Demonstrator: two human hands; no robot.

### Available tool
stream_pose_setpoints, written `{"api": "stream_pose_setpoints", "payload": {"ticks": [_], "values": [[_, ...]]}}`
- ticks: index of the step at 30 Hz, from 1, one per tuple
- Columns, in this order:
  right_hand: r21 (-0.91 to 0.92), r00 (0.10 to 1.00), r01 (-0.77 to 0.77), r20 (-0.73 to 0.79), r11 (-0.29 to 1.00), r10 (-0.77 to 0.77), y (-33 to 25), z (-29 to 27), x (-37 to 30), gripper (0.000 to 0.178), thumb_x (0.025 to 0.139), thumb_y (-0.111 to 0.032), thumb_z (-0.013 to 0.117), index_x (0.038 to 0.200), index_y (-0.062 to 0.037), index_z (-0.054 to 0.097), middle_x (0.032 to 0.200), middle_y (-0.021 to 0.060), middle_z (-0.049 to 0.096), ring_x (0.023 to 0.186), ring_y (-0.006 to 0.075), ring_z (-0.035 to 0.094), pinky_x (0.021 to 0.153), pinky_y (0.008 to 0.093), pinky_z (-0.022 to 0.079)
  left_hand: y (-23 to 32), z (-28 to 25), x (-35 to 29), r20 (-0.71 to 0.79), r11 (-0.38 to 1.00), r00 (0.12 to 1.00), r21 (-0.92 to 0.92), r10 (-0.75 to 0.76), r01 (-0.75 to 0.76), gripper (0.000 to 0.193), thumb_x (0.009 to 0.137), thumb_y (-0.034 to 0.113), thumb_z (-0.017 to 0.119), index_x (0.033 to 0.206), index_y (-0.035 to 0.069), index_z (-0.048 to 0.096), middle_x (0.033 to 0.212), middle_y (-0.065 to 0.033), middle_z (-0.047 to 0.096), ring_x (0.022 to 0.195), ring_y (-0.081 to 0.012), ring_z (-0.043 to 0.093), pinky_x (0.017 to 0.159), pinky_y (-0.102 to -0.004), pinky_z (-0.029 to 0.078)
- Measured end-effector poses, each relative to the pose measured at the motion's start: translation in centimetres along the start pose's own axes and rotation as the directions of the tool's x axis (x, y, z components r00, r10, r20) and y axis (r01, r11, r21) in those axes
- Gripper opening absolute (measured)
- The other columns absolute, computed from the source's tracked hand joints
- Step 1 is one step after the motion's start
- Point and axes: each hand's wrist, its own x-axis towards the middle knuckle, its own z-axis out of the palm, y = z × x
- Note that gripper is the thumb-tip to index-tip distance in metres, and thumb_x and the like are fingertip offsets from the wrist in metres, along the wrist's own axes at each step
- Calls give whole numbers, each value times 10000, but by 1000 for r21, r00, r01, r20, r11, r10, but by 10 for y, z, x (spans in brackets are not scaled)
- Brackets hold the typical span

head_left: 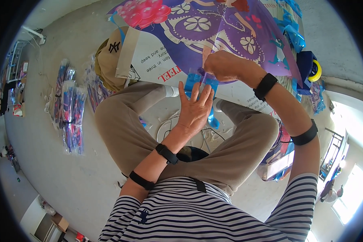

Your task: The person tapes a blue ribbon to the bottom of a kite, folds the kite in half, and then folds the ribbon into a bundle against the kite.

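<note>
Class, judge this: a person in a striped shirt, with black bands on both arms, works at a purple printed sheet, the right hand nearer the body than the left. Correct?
No, that is swapped. In the head view, the left hand is nearer the body and the right hand farther out, over the purple printed sheet. The striped shirt and black bands are correct.

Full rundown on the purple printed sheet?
The purple printed sheet looks like plastic film, showing pink balloons and a figure in a purple dress. It lies printed side up, a pale line down its middle, far side out of frame. The right hand appears to touch it; blue plastic and the left hand are at its near edge.
</note>
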Motion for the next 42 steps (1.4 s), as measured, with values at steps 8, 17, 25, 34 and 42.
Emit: {"api": "stream_pose_setpoints", "payload": {"ticks": [8,17,25,34,42], "values": [[-13,998,-21,52,1000,22,1,1,1,110,694,30,659,785,9,718,817,222,680,783,414,695,611,480,534,0,1,0,9,1000,1000,17,7,-8,499,755,47,711,1250,47,652,1370,-33,430,1333,-308,393,1129,-753,176],[35,996,19,-90,999,-16,5,0,-8,75,663,66,629,725,23,637,720,211,632,729,416,652,615,482,504,-1,0,0,7,1000,1000,-5,-4,4,499,754,41,709,1249,53,649,1373,-63,468,1319,-318,418,1125,-758,167],[80,932,18,-363,997,12,34,11,-22,68,655,27,651,624,27,591,685,227,598,699,430,617,633,488,465,3,-4,6,23,1000,1000,-3,9,-9,491,748,44,704,1236,53,649,1357,-78,477,1309,-317,430,1111,-763,188],[40,997,11,-70,999,-8,-1,0,-13,43,644,28,649,628,25,609,664,208,599,707,400,631,601,463,479,1,-3,3,15,1000,1000,6,3,-3,504,738,41,708,1237,63,645,1360,-73,468,1316,-327,421,1110,-766,177],[36,1000,-18,-20,999,19,0,2,-5,25,656,47,641,659,28,626,692,204,622,712,393,649,594,465,489,-1,-1,1,12,1000,1000,-6,0,0,515,728,33,711,1239,62,647,1362,-70,468,1325,-325,418,1114,-767,164]]}}
